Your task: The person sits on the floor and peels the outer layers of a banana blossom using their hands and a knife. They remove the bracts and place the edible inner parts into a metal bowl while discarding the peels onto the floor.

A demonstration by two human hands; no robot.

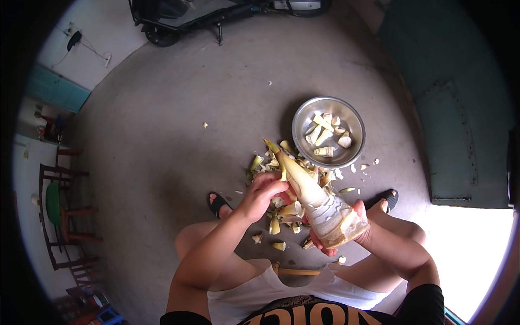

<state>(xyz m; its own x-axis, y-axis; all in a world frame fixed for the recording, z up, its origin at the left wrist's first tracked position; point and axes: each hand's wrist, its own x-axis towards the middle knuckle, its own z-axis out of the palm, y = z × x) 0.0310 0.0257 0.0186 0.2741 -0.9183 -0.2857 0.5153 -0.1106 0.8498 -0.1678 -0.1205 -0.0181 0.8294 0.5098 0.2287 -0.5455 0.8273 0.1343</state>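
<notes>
A large bamboo shoot [313,195], partly peeled, lies slantwise between my hands with its thin tip pointing away to the left. My right hand [359,221] grips the wide, pale base from beneath and the side. At the upper part, my left hand [268,191] pinches a strip of sheath that stands off the shoot. Below it on the floor spreads a heap of cut sheaths and peelings [290,209]. Beyond the heap, a stainless steel basin [298,132] holds several peeled shoot pieces [323,137].
A parked scooter [195,24] stands at the far side. To the right is a dark green metal door [451,142] beside a bright opening. Wooden chairs [77,223] line the left wall. My sandalled feet [219,204] flank the peelings on the concrete floor [154,134].
</notes>
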